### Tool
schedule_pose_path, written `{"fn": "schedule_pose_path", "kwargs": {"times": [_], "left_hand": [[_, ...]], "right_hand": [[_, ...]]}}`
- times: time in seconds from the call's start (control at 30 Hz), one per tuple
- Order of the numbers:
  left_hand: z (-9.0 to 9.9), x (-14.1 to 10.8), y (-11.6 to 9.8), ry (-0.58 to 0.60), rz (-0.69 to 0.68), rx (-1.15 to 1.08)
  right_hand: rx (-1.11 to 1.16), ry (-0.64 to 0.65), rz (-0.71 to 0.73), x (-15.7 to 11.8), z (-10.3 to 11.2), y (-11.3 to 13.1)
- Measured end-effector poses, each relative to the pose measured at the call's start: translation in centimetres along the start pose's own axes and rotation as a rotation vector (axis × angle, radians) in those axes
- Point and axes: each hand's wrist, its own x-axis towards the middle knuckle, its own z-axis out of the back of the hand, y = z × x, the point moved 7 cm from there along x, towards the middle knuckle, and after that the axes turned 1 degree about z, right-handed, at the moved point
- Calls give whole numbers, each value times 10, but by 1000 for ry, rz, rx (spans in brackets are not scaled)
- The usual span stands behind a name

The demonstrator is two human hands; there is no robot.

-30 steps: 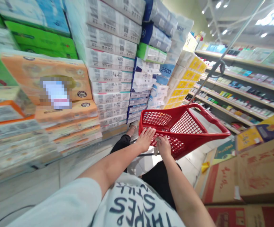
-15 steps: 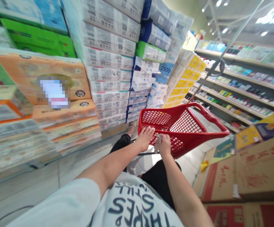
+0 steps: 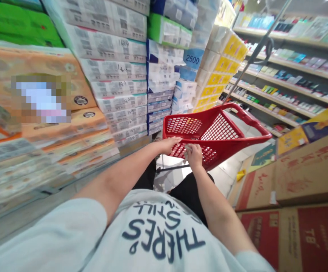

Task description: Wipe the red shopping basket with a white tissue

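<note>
A red plastic shopping cart [image 3: 230, 144] with perforated walls stands in front of me, its handle towards the right. My left hand [image 3: 168, 145] lies flat over the cart's near rim at the left end, fingers stretched out. Just to its right, my right hand [image 3: 194, 155] is closed on a crumpled greyish-white cloth [image 3: 187, 151], held against the cart's near side wall. Part of the cloth hangs below the fingers. Whether it is fabric or paper I cannot tell.
Stacked white tissue packs [image 3: 115, 71] and orange packs [image 3: 87, 113] line the left. Cardboard boxes [image 3: 308, 177] are piled at the right. Beyond the cart, a slanted metal pole [image 3: 244, 73] crosses shelves [image 3: 296, 85] of small packages.
The view has tilted and shifted, so the cart and both hands appear higher. My left hand stays on the rim, seen lower against it; the right hand keeps the cloth at the cart's side.
</note>
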Motion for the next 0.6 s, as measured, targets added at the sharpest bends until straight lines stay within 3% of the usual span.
{"fn": "schedule_pose_path", "kwargs": {"times": [0.23,0.4,0.6], "left_hand": [[5,1,3,78,-38,-67],[13,1,0,149,-51,-156],[10,4,4,132,-18,-161]], "right_hand": [[47,15,12,-4,1,-5],[71,-67,4,-3,8,-15],[86,-4,47,-6,5,-21]]}}
